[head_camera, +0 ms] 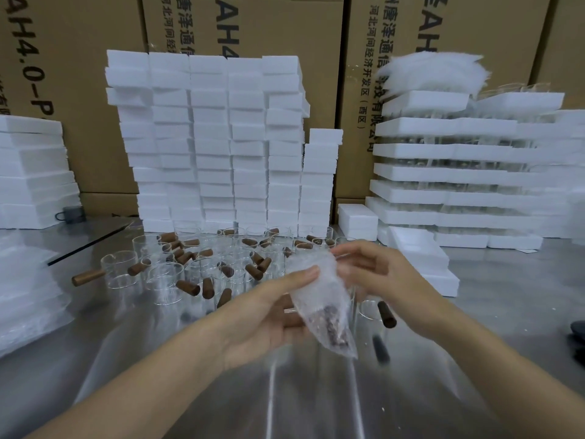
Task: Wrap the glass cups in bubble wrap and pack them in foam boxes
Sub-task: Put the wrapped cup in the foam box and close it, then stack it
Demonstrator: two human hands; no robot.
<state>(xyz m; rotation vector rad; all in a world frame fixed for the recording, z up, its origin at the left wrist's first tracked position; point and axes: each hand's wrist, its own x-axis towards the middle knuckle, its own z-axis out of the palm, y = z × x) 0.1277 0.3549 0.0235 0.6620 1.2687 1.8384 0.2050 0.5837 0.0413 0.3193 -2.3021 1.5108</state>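
Observation:
Between my hands hangs a glass cup wrapped in bubble wrap (319, 299), its brown wooden handle showing through near the lower end. My left hand (272, 315) holds the bundle from the left, thumb and fingers around it. My right hand (373, 270) pinches the wrap at its upper right, fingers curled. Several bare glass cups with brown handles (164, 277) stand on the metal table behind. One more cup (376, 308) sits just right of the bundle. Open foam boxes (421, 251) lie at the right.
A tall stack of white foam boxes (215, 144) rises at the back centre, with more stacks at the left (31, 172) and right (468, 172). Bubble wrap sheets (25, 289) lie at the left edge. Cardboard cartons (72, 58) form the back wall.

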